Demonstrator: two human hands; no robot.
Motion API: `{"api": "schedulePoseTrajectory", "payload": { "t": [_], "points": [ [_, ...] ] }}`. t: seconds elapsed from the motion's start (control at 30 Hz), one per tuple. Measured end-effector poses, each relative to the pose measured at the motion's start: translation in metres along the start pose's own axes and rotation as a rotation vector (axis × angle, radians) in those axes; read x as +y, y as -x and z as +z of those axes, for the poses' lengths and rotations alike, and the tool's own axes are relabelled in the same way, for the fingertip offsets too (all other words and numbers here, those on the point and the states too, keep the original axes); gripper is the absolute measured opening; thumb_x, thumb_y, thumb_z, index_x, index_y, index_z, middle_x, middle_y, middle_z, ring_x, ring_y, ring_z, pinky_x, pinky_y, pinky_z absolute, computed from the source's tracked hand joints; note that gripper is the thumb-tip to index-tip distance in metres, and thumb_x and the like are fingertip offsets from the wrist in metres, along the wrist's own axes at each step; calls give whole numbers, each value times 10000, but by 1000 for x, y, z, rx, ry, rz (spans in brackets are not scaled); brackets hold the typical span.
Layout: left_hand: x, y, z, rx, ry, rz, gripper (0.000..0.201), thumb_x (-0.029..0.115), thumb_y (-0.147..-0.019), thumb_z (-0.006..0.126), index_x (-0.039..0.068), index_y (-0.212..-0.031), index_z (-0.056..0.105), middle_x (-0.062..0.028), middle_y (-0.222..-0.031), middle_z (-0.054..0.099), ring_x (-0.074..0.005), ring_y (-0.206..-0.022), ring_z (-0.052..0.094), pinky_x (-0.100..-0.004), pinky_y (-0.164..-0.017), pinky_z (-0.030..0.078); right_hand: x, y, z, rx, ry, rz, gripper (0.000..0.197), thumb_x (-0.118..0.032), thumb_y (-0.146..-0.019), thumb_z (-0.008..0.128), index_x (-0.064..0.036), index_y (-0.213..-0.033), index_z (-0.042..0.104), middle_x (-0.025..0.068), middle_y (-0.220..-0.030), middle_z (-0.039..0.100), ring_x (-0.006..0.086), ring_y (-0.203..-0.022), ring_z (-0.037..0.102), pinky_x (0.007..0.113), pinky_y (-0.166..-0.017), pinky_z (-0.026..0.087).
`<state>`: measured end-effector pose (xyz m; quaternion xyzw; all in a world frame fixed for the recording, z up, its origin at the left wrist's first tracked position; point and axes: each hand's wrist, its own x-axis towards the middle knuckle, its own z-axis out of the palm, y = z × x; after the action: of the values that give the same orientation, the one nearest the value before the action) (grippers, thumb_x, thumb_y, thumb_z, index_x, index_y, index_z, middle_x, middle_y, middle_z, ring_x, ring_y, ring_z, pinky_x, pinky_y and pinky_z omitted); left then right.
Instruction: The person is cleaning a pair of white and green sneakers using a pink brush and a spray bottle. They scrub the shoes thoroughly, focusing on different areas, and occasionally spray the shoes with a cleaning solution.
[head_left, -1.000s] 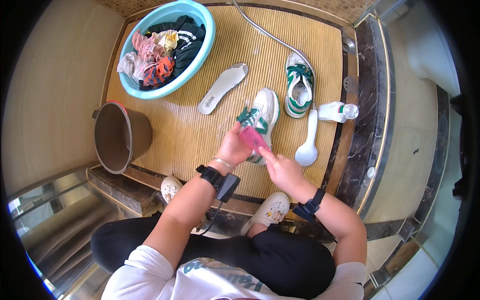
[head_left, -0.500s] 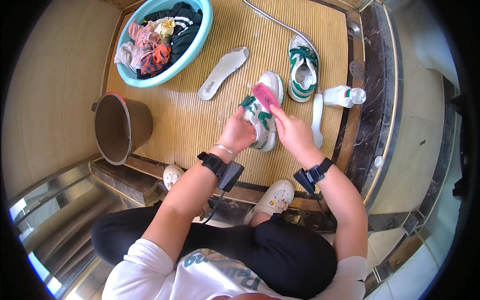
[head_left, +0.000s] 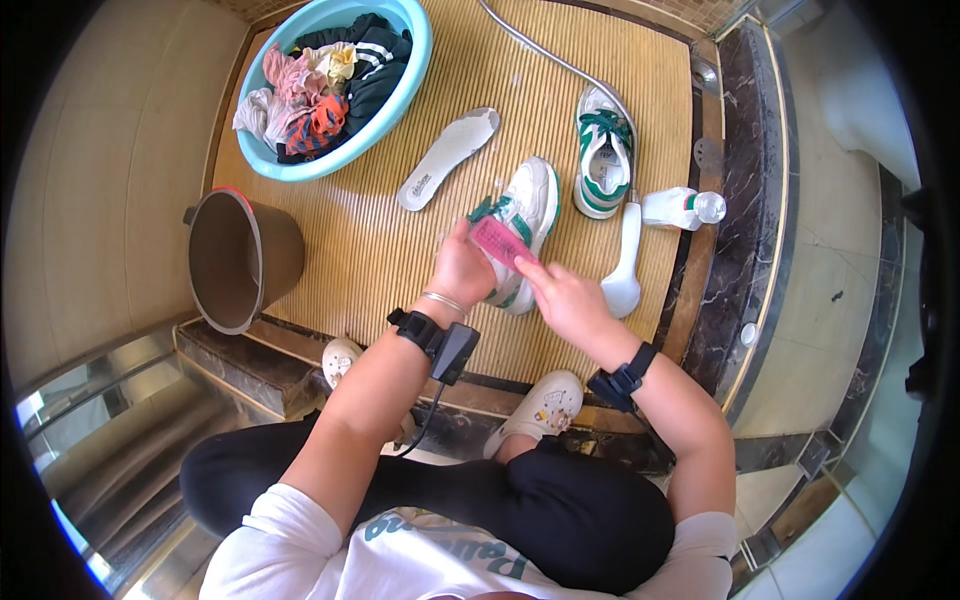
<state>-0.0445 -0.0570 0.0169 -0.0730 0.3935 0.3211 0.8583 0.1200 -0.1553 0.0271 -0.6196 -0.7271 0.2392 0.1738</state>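
Note:
A white sneaker with green trim and laces (head_left: 537,190) lies on the slatted mat, its toe pointing away from me. My left hand (head_left: 465,268) is closed around the sneaker's left side, near the laces; some fingertips are hidden. In my right hand (head_left: 568,300) is a pink brush (head_left: 498,240), gripped by its handle end. The brush head lies over the sneaker's lace area, close to my left fingers. Whether its bristles touch is hidden. A matching sneaker (head_left: 604,160) stands farther off to the right. To the left lies a loose white insole (head_left: 447,160).
A light-blue basin (head_left: 425,60) of clothes stands at far left, with a brown bucket (head_left: 285,250) nearer. Right of the sneakers are a white shower head (head_left: 622,288) on a metal hose and a clear bottle (head_left: 670,208) on its side. Bamboo-like mat (head_left: 370,270) covers the floor.
The brush and my right hand have moved left and nearer to me along the sneaker. More of the shower head shows. The whole view has shifted slightly.

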Motion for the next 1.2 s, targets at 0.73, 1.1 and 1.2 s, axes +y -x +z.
{"api": "schedulePoseTrajectory", "payload": {
  "t": [0.73, 1.1, 1.2],
  "points": [
    [11, -11, -1, 268, -451, 155, 266, 200, -993, 538, 13, -1164, 616, -141, -1088, 695, -292, -955, 692, -420, -870, 554, 15, -13, 7, 209, -165, 196, 349, -223, -974, 559, -257, -1319, 599, 98, -649, 546, 258, -514, 569, 413, -439, 444],
    [-7, -33, -18, 373, -714, 518, 234, 54, -924, 613, 19, -1156, 621, -66, -1051, 687, -184, -913, 669, -320, -798, 537, 30, -44, -25, 153, 25, 223, 291, -232, -980, 513, -231, -1248, 627, 133, -685, 583, 312, -548, 615, 453, -462, 471],
    [-10, -34, -14, 373, -729, 476, 230, 50, -924, 615, 16, -1152, 617, -59, -1014, 683, -163, -877, 663, -317, -761, 542, 60, -54, -25, 316, 20, 209, 328, -195, -973, 513, -225, -1285, 608, 134, -700, 587, 326, -560, 614, 439, -468, 476]
  ]
}}
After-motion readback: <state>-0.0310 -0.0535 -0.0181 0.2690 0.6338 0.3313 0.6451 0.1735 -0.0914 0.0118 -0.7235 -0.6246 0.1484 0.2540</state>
